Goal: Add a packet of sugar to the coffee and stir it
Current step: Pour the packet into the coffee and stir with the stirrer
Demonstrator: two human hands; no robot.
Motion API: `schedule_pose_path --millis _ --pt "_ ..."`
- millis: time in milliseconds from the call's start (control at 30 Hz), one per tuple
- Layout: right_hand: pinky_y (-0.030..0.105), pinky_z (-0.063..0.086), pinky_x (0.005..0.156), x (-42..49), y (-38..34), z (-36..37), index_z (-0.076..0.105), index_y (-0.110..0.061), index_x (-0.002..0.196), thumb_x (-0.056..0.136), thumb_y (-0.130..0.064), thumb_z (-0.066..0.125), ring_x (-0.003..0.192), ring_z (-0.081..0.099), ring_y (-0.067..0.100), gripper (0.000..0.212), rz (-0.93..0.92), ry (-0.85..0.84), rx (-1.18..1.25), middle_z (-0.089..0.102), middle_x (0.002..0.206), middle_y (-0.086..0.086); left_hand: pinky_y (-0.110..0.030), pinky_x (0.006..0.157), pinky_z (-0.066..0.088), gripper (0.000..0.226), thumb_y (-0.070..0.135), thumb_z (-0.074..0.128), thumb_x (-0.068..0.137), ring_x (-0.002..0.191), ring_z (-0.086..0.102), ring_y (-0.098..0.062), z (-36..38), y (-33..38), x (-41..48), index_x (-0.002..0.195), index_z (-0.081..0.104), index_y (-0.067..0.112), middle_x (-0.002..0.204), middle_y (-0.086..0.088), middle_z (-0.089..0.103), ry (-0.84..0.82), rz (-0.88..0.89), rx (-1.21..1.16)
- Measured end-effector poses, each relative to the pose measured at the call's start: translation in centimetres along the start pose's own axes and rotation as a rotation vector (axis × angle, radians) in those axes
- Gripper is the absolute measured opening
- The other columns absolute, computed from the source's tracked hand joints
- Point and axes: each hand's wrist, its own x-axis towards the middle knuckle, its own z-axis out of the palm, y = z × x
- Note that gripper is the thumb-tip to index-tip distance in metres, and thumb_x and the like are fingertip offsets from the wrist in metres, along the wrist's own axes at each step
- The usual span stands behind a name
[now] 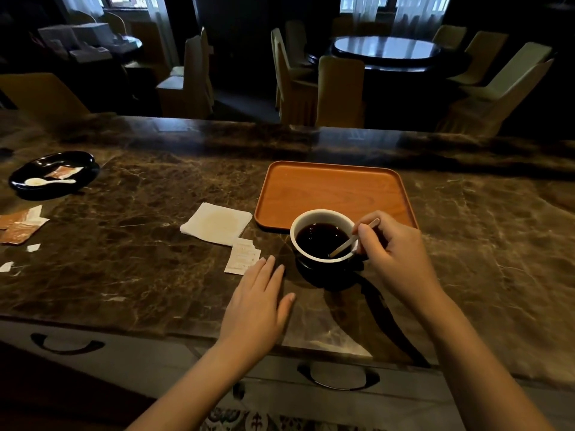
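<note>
A black cup [323, 214] with a white inside holds dark coffee [320, 239] on the marble counter, just in front of an orange tray. My right hand [393, 253] pinches a slim spoon [345, 245] whose tip dips into the coffee at the cup's right side. A torn white sugar packet [242, 256] lies flat left of the cup. My left hand [258, 306] rests flat on the counter, fingers spread, its fingertips just below the packet, holding nothing.
The orange tray [329, 189] sits behind the cup. A folded white napkin [216, 223] lies left of it. A black dish [51, 175] with a white spoon and a packet stands far left, with brown packets [20, 225] and paper scraps nearby. Drawer handles line the counter's front.
</note>
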Motion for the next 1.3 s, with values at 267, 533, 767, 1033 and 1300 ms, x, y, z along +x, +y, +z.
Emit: schedule_pose_path --millis 267,533,767,1033,1300 --pt "0.017 0.05 0.059 0.6 0.3 1.2 0.06 -0.019 0.092 0.092 -0.017 0.047 0.07 0.06 0.002 0.013 0.01 0.049 -0.005 0.063 0.074 -0.007 -0.027 0.108 0.012 0.063 0.05 0.017 0.086 0.139 0.02 -0.014 0.4 -0.1 -0.2 0.139 0.032 0.019 0.15 -0.001 0.029 0.017 0.017 0.032" --pt "0.022 0.052 0.061 -0.6 -0.7 0.0 0.064 -0.017 0.086 0.091 -0.014 0.049 0.069 0.063 0.007 0.016 0.015 -0.069 0.127 0.066 0.069 -0.004 -0.028 0.109 0.014 0.062 0.05 0.017 0.087 0.139 0.021 -0.014 0.5 0.0 -0.2 0.138 0.032 0.019 0.15 -0.001 0.031 0.012 0.02 0.045" --pt "0.028 0.054 0.057 0.4 -0.1 -1.5 0.061 -0.018 0.084 0.092 -0.015 0.048 0.063 0.063 0.008 0.015 0.035 -0.009 -0.045 0.065 0.07 -0.003 -0.03 0.108 0.016 0.06 0.048 0.021 0.087 0.137 0.026 -0.015 0.3 0.0 -0.2 0.136 0.037 0.017 0.147 -0.002 0.036 0.025 0.025 0.045" --pt "0.023 0.053 0.063 0.5 0.4 0.6 0.063 -0.015 0.093 0.092 -0.014 0.049 0.068 0.063 0.007 0.014 0.058 0.007 0.049 0.066 0.074 -0.003 -0.025 0.11 0.01 0.054 0.045 0.028 0.091 0.14 0.016 -0.011 0.0 0.0 -0.2 0.14 0.029 0.02 0.151 0.001 0.026 0.015 0.032 0.015" --pt "0.017 0.051 0.059 -0.5 -0.6 -1.0 0.065 -0.017 0.088 0.09 -0.015 0.051 0.066 0.063 0.006 0.015 0.035 -0.105 0.101 0.067 0.069 -0.004 -0.024 0.107 0.008 0.057 0.048 0.024 0.089 0.138 0.012 -0.006 0.1 0.0 -0.2 0.14 0.027 0.023 0.152 0.003 0.024 0.018 0.025 -0.002"
